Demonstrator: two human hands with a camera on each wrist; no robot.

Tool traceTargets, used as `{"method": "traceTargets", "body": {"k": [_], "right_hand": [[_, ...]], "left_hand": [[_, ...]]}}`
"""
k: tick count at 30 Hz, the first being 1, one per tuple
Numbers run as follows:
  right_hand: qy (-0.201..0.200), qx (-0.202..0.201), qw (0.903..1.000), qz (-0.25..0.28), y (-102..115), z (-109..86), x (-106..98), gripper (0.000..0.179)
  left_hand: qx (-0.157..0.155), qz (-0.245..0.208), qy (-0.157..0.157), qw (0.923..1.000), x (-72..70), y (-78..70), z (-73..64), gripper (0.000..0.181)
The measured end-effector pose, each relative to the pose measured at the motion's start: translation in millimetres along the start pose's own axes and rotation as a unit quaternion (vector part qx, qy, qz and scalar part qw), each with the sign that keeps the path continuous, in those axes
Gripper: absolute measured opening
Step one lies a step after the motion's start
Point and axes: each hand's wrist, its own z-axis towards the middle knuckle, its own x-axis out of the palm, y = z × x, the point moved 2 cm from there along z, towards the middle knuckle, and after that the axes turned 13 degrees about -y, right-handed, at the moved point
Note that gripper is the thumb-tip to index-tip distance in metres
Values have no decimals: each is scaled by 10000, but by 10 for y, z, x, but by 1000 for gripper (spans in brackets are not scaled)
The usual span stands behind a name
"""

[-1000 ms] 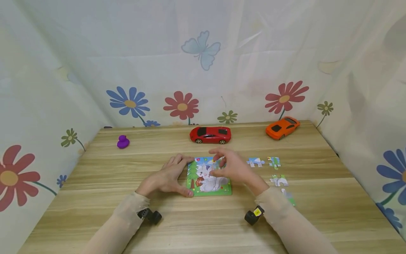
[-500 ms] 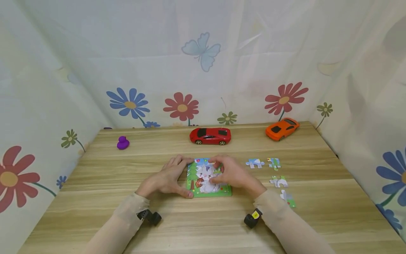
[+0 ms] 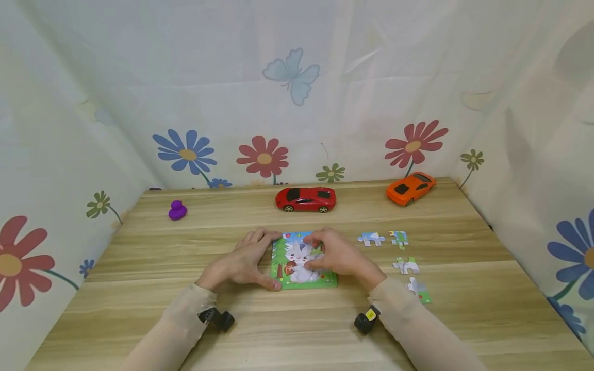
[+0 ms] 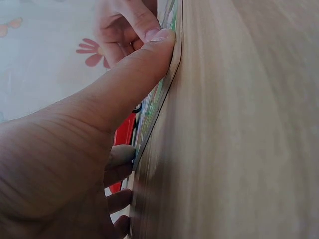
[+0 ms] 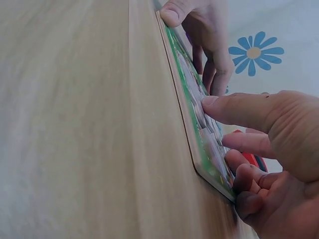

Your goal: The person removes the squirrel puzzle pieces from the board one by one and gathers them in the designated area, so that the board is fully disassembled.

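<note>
A small jigsaw puzzle [image 3: 303, 275] with a green border and a white cartoon animal lies on the wooden table. At its left side my left hand [image 3: 243, 260] stretches its thumb to the near corner and its index finger to the far corner, steadying the board. My right hand [image 3: 341, 257] is over the puzzle's right half. Its thumb and bent index finger pinch at a puzzle piece [image 5: 198, 115] in the picture, seen in the right wrist view. The palm hides the puzzle's right side in the head view.
Several loose puzzle pieces [image 3: 406, 265] lie to the right of the board. Behind it stands a red toy car [image 3: 305, 200], with an orange toy car [image 3: 411, 189] at the back right and a purple toy duck [image 3: 177, 210] at the back left. A floral curtain [image 3: 223, 103] surrounds the table.
My right hand's index finger has come down from above the puzzle, and the thumb and finger have closed in on the picture. The left hand has stayed at the left edge.
</note>
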Motion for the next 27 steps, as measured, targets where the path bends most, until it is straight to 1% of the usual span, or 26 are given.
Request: {"method": "traceTargets", "body": {"k": [5,13,20,27], "right_hand": [[63,32,10000,-27,5,-4,8,47],[66,49,10000,24,15,-15,2,45],[27,-83,9999,70,48,-1,8,48],[-33,-73,10000,26,57,2,12,50]], "left_hand": [[6,-31,-25,10000,1,4,-8,128],[-1,-61,-22,10000,-6,-1,-2,128],[7,-66,-18,10000,-6,-1,-4,127],[7,-34,-9,10000,-16,-2,4,128]]}}
